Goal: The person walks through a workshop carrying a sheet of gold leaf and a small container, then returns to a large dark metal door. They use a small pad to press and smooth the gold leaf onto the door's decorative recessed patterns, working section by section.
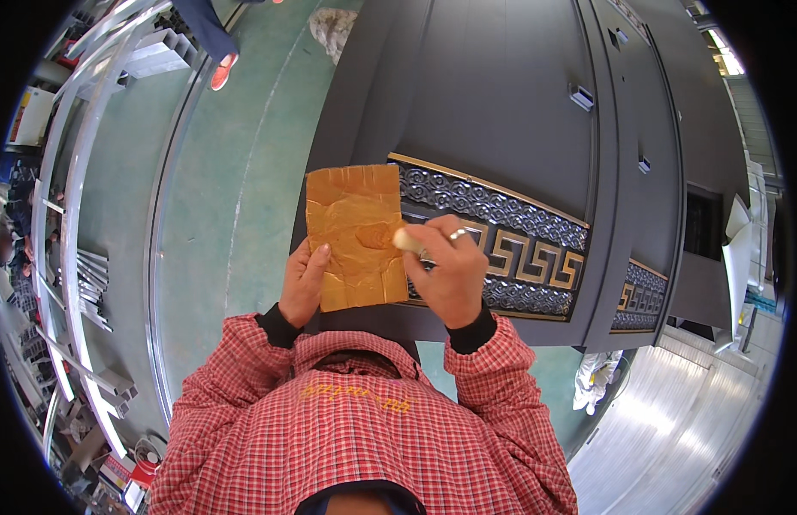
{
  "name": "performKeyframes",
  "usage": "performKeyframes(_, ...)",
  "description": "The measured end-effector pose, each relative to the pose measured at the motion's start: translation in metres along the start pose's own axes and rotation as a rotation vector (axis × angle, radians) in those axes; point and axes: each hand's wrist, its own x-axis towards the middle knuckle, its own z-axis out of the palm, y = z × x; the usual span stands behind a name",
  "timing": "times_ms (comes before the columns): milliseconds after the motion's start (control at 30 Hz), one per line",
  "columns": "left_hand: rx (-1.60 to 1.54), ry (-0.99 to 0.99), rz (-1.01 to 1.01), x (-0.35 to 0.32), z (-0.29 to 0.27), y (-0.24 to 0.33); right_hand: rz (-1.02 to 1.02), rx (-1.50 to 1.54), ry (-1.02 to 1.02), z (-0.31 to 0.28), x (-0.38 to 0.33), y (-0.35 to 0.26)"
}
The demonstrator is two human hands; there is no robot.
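My left hand (305, 281) grips the lower left edge of a gold-coated piece of cardboard (353, 193), thumb on top. A darker, wet-looking smear lies near the middle of its wrinkled face. My right hand (451, 273) is closed on a small pale pad (406, 239), maybe a sponge, at the cardboard's right edge; whether they touch I cannot tell. Beneath and beyond both hands lies a large dark grey door panel (493, 69). Its ornamental band (501, 189) has raised black scrollwork, and a gold key pattern (534, 262) runs partly behind my right hand.
Metal brackets (580, 97) stand up from the panel. Long metal rails (81, 184) run along the left, beside the green floor (214, 215). A person's leg and red shoe (223, 73) show at the upper left. Crumpled plastic (334, 32) lies beyond the panel's far left corner.
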Motion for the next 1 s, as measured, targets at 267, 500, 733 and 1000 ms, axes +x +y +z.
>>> performKeyframes(267, 0.000, 0.122, 0.108, 0.004, -0.033, 0.015, 0.299, 0.057, 0.041, 0.024, -0.016, 0.070)
performKeyframes(500, -0.005, 0.188, 0.119, 0.004, -0.034, 0.026, 0.282, -0.011, -0.074, 0.081, -0.016, 0.083)
performKeyframes(733, -0.015, 0.202, 0.121, 0.004, -0.038, 0.024, 0.230, -0.069, -0.141, 0.110, -0.023, 0.093)
performKeyframes(1000, 0.016, 0.195, 0.128, 0.005, -0.040, 0.026, 0.269, -0.007, -0.081, 0.093, -0.018, 0.081)
